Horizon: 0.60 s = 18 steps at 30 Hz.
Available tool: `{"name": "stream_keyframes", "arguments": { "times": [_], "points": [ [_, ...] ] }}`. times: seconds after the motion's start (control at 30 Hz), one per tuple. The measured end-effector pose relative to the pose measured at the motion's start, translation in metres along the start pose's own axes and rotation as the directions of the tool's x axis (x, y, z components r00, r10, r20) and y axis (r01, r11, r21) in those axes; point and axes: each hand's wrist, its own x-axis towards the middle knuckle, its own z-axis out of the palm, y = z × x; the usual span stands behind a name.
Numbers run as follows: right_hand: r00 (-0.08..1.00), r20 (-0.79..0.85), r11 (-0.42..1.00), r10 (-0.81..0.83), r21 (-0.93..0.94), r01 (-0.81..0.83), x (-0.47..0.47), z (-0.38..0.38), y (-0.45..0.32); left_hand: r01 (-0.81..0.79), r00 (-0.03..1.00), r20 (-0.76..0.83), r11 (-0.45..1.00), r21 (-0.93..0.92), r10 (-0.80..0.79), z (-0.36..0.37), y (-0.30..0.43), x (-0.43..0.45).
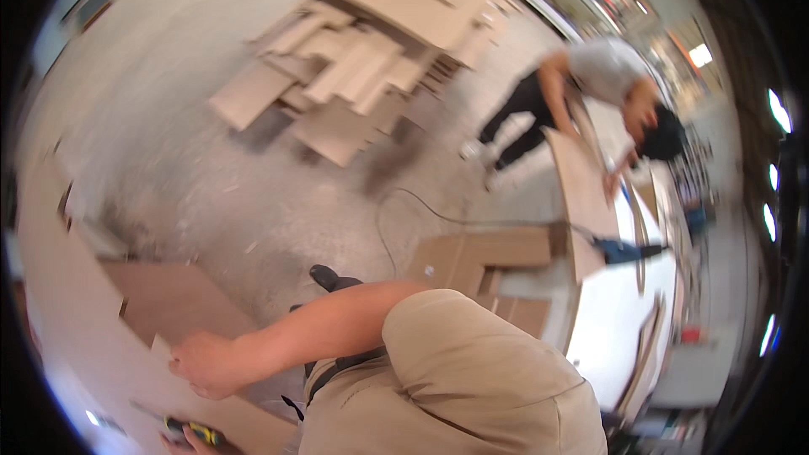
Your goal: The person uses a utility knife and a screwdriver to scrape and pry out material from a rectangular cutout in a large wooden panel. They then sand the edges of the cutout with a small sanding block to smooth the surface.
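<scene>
My right hand is curled at the inner edge of a long tan board at left. A small pale piece shows by its fingertips; blur hides whether I grip it. At the bottom rim my left hand, partly cut off, has its fingers around the yellow-and-black handle of a screwdriver. The screwdriver's shaft points up and left over the board. Dark notches line the board's inner edge. Beneath that edge, a brown panel lies lower down.
Stacked wooden panels stand at the top centre. At right, a co-worker bends over a white-topped table with a curved panel and a blue power tool. Its cable trails past cardboard on the floor.
</scene>
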Motion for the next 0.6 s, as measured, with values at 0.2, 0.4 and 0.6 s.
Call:
{"name": "stream_keyframes", "arguments": {
  "times": [0.2,0.4,0.6],
  "points": [
    [0.901,-0.360,0.970,0.242,0.057,-0.238,-0.147,-0.085,0.037,-0.473,0.859,0.064,0.739,0.481,0.508,-0.009,0.048,0.066],
    [0.550,-0.635,0.761,0.542,0.092,-0.642,-0.346,-0.131,0.033,-0.711,0.651,0.125,0.543,0.446,0.749,0.051,0.159,0.101],
    [-0.455,-0.538,-0.313,0.710,0.337,-0.888,-0.650,-0.149,-0.087,-0.850,0.527,0.158,0.516,0.106,0.835,0.126,0.279,0.051]
  ]
}}
